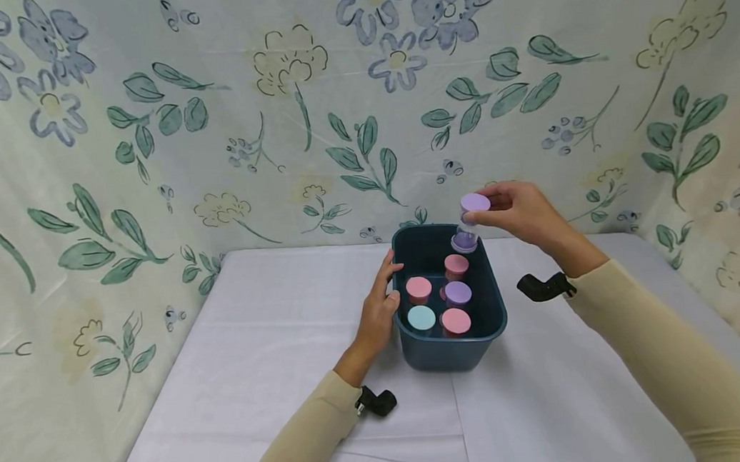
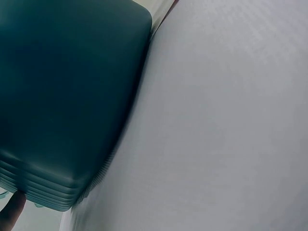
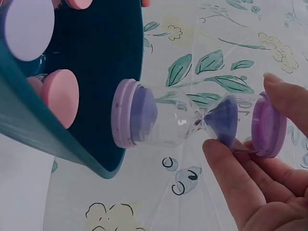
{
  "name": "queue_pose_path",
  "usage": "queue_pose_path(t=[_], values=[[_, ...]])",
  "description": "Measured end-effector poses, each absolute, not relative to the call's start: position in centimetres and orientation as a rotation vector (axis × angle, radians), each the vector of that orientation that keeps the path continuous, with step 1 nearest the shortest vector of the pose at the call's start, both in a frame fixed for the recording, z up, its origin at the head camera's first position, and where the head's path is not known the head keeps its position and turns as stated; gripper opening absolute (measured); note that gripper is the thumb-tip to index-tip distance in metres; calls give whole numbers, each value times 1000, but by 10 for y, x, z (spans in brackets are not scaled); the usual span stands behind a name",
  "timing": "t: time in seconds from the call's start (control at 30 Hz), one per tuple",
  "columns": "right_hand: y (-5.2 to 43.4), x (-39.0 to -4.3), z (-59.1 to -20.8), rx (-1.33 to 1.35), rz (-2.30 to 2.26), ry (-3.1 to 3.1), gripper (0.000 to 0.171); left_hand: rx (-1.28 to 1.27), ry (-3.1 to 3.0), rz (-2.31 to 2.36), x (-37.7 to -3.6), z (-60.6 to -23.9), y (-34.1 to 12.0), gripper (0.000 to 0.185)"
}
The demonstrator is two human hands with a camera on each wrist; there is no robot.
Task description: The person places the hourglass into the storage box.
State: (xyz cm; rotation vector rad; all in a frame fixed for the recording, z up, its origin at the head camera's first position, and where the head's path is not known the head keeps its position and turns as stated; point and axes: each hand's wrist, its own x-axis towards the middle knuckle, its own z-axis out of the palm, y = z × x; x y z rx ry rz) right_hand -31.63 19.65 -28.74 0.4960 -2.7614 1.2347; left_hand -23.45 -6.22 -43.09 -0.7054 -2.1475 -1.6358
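A dark teal plastic bin (image 1: 456, 357) stands on the white-covered table. My right hand (image 1: 517, 210) pinches a sand timer (image 3: 168, 118) by its upper end, over the bin's far right corner. The timer has purple caps, a clear glass body and purple sand in both bulbs. In the right wrist view its lower cap overlaps the bin's rim. My left hand (image 1: 376, 313) holds the bin's left side, fingertips over the rim. Inside stand several more timers, with a blue cap (image 1: 422, 317), a purple cap (image 1: 458, 293) and pink caps (image 1: 456, 321) showing.
White cloth (image 1: 274, 338) covers the table around the bin. A floral curtain (image 1: 312, 135) hangs behind the table and along its sides. Black wrist mounts (image 1: 544, 287) stick out from both sleeves.
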Motion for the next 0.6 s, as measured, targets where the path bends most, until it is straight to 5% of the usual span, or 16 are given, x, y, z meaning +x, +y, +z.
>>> queue_pose_path(t=[0.6], values=[[165,-337,-307,680,1251,-2774,53,-710,-2142,-1628,-248,-451,-63,50]])
